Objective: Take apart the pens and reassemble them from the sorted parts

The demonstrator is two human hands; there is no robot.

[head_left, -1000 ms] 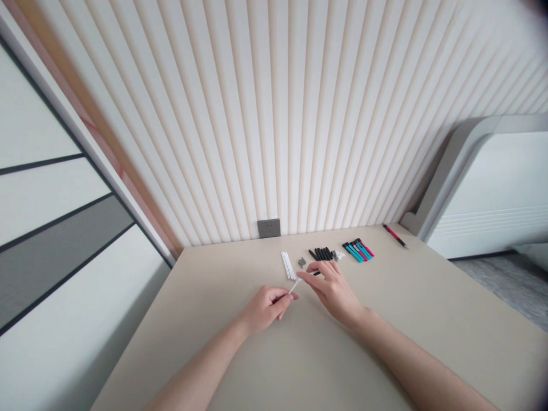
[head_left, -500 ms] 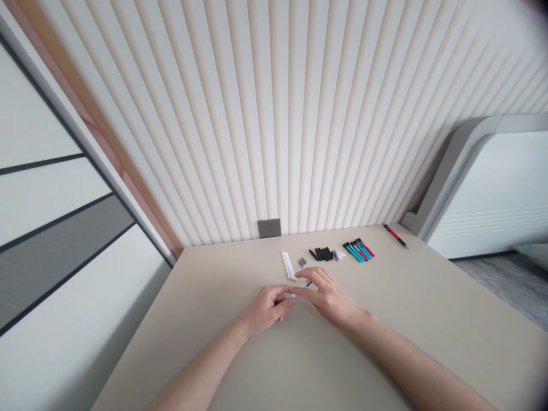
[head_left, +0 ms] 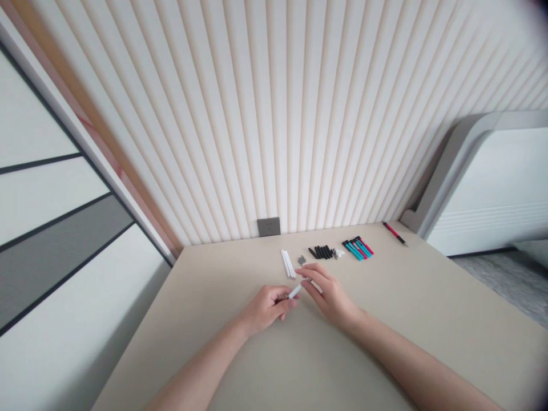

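Note:
Between my two hands is a slim pale pen barrel point(head_left: 295, 291), slanting up to the right. My left hand point(head_left: 273, 308) pinches its lower end between thumb and fingers. At the upper end, the fingers of my right hand point(head_left: 327, 290) close on it near a small dark part, which they partly cover. Just beyond my fingertips lie several thin white refills point(head_left: 287, 264) and a little pile of small grey springs point(head_left: 302, 260).
Farther right on the table point(head_left: 222, 285) are several black grips point(head_left: 322, 252), small silvery pieces point(head_left: 337, 253), and teal and red pen parts point(head_left: 358, 249) with black ends. A red and black pen point(head_left: 394, 233) lies near the back right edge. A socket point(head_left: 269, 226) sits on the ribbed wall.
My right fingers have drawn back from my left hand toward the barrel's upper end, so more of the barrel shows between the hands. My left hand has stayed about where it was.

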